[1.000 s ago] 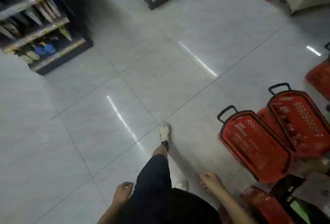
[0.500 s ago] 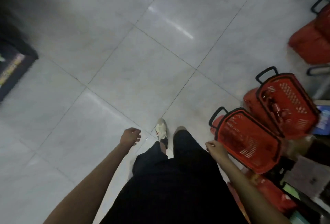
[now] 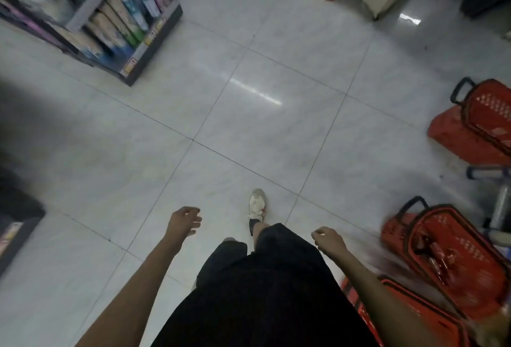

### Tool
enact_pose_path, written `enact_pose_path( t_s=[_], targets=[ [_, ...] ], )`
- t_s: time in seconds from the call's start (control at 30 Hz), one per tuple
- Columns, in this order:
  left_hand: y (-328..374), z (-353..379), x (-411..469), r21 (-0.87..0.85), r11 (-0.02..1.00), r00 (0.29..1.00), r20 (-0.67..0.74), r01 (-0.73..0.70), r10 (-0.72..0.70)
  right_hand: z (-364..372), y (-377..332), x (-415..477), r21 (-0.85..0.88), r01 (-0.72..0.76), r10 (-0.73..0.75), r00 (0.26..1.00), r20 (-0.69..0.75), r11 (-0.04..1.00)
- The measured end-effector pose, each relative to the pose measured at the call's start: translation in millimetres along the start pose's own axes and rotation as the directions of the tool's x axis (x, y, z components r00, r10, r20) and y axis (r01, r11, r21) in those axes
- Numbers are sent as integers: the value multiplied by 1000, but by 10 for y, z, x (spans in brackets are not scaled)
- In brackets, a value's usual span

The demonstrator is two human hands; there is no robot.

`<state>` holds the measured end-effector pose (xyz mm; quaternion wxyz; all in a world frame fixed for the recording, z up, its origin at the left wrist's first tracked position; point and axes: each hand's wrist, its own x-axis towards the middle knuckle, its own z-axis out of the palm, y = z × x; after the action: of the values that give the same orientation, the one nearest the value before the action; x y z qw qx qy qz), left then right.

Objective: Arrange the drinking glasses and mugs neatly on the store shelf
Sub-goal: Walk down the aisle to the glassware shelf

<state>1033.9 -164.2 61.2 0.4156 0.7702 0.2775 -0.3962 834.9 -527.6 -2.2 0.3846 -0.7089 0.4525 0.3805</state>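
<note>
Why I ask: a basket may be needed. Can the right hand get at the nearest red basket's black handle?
Probably yes: the right hand holds nothing, and only bare floor lies between it and the black handle of the red basket to its right.

The view has swung up, bringing a stocked shelf back in at upper left, while the red baskets have slid toward the right edge. The left hand has loosened, its fingers now spread.
</note>
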Motion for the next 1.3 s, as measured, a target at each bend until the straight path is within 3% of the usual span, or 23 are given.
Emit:
enact_pose_path(
  t_s=[0.27, 0.47, 0.63, 0.8, 0.93, 1.03, 1.1, 1.23, 1.3],
  targets=[
    [713, -410, 531, -114, 945, 950, -20, 307, -311, -1332, -3363, 873, -22, 252, -252, 968, 4, 967],
    [2016, -717, 1590, -194, 898, 914, -24, 394, -406, -1934, -5103, 1666, 14, 284, -285, 958, 18, 959],
    [3852, -885, 2503, -180, 923, 940, 32, 340, -340, -2599, -5812, 2047, 28, 120, -120, 993, -16, 992],
    [6054, -1018, 3453, -144, 983, 994, 38, 111, -106, -3322, -6297, 2392, 69, -101, 104, 993, -47, 992],
    [7678, -1097, 4226, -132, 991, 998, 48, -26, 33, -3858, -6960, 2785, 307, -212, 225, 974, -6, 928],
    [8649, -1156, 4804, -105, 992, 996, 48, -70, 76, -4294, -7621, 3317, 429, -178, 221, 974, -51, 885],
    [9131, -1210, 5146, -91, 994, 997, 49, -59, 63, -4614, -8242, 3680, 411, -170, 205, 978, -42, 895],
    [9751, -1381, 5591, -95, 993, 997, 15, 73, -72, -5268, -9644, 4326, 139, -100, 104, 994, -24, 985],
    [10012, -1468, 5732, -129, 983, 992, -1, 128, -129, -5594, -10401, 4594, 88, -55, 59, 997, -41, 995]
  ],
)
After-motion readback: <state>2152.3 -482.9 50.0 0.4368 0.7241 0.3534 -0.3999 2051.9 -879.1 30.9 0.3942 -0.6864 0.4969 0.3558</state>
